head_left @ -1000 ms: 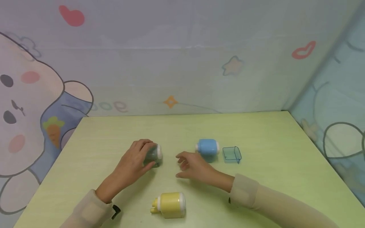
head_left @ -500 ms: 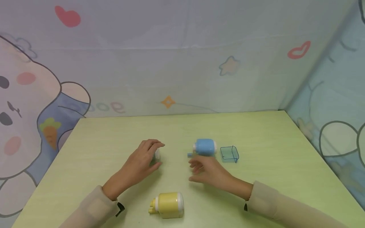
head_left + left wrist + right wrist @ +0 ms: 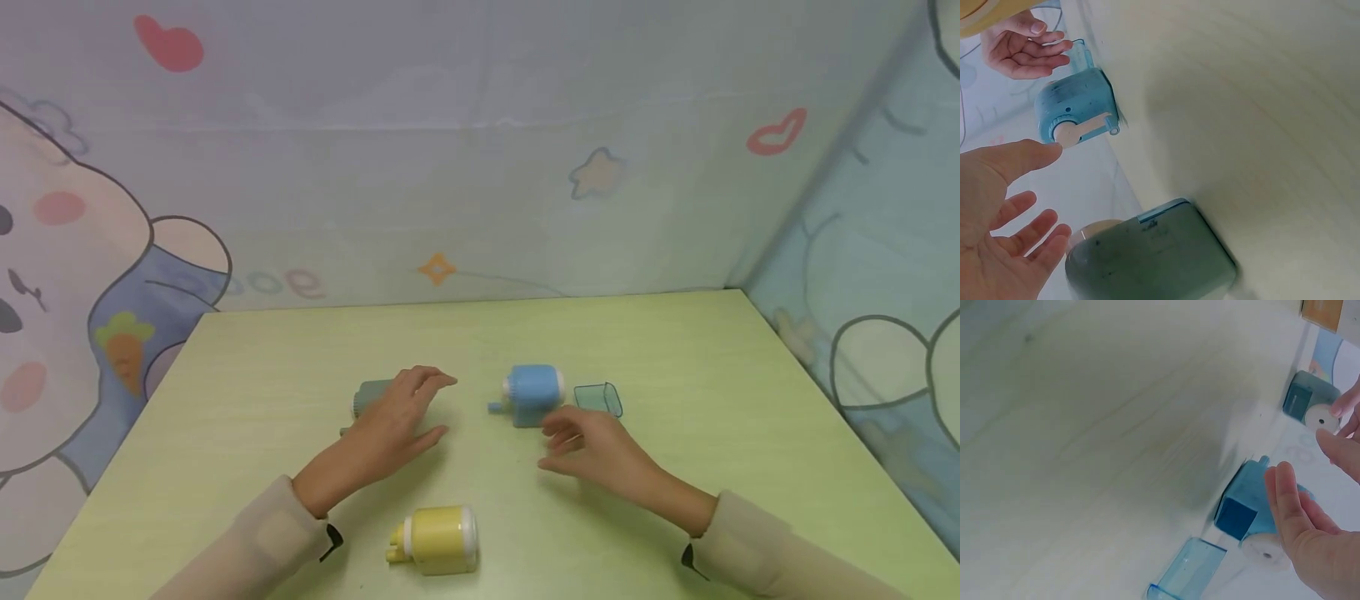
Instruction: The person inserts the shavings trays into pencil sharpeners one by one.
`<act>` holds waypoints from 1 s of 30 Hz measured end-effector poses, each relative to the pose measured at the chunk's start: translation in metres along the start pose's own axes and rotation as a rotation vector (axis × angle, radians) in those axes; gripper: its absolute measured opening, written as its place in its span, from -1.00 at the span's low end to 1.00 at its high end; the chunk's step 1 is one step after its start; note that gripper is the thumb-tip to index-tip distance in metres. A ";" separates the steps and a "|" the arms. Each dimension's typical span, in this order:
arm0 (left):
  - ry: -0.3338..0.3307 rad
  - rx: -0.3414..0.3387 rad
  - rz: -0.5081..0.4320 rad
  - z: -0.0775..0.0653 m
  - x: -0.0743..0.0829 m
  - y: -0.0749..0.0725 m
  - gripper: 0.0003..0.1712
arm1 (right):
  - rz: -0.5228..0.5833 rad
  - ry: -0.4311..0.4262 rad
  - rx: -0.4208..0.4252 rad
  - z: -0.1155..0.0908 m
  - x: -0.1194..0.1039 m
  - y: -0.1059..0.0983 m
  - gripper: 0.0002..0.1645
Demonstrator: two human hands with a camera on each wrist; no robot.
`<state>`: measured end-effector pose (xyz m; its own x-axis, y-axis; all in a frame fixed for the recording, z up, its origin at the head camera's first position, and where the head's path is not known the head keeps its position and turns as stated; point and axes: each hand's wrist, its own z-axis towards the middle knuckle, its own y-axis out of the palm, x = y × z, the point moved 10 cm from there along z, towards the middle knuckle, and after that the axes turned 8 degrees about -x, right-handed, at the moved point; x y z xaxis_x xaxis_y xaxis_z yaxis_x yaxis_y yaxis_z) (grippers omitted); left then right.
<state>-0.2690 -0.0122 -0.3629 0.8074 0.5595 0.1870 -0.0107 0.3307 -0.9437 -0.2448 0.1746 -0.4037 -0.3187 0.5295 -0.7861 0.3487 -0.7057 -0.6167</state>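
Note:
My left hand [image 3: 393, 421] has its fingers spread and holds nothing. It partly covers a green crank pencil sharpener [image 3: 369, 395] lying on the table; in the left wrist view that sharpener's smooth green body [image 3: 1154, 253] is below the fingers. To the right lies a blue crank pencil sharpener [image 3: 534, 385], its white crank arm visible in the left wrist view. My right hand [image 3: 607, 454], fingers loosely bent around nothing, is at its front right corner. A clear blue shavings tray [image 3: 597, 401] lies apart from it, just beyond the right hand.
A yellow crank pencil sharpener [image 3: 441, 540] lies near the front of the pale yellow-green table [image 3: 660, 358], between the forearms. Behind and to the right hang printed cloth walls [image 3: 375, 167] with cartoon figures.
My left hand has slid right off the green sharpener, uncovering its left part. My right hand has drawn away rightward past the blue sharpener, which shows more fully. The view has shifted slightly.

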 end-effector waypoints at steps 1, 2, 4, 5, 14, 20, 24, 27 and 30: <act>0.000 -0.004 0.000 0.001 0.000 0.001 -0.32 | 0.001 -0.003 0.003 0.000 0.001 -0.002 -0.53; 0.001 -0.008 -0.003 0.002 0.000 0.002 -0.32 | 0.005 -0.001 0.007 -0.001 0.002 -0.004 -0.53; 0.006 -0.016 -0.010 0.003 0.001 0.004 -0.32 | 0.004 0.003 0.015 -0.002 0.004 -0.008 -0.54; 0.008 -0.019 -0.012 0.004 0.001 0.004 -0.32 | 0.005 0.006 0.021 -0.002 0.005 -0.010 -0.54; 0.024 -0.023 -0.004 0.009 0.006 0.008 -0.34 | -0.031 0.027 0.110 -0.009 0.015 -0.041 -0.50; 0.043 -0.014 0.000 0.015 0.009 0.011 -0.33 | -0.068 0.061 0.173 -0.015 0.025 -0.064 -0.47; 0.061 -0.011 0.010 0.019 0.011 0.012 -0.32 | -0.118 0.076 0.208 -0.020 0.031 -0.078 -0.45; 0.067 -0.012 0.015 0.023 0.013 0.014 -0.32 | -0.156 0.098 0.231 -0.024 0.036 -0.088 -0.42; 0.054 -0.029 0.000 0.026 0.013 0.017 -0.32 | -0.182 0.135 0.229 -0.026 0.044 -0.096 -0.37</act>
<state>-0.2743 0.0207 -0.3696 0.8383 0.5172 0.1725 0.0055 0.3083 -0.9513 -0.2689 0.2778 -0.3802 -0.2320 0.7037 -0.6715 0.0841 -0.6733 -0.7346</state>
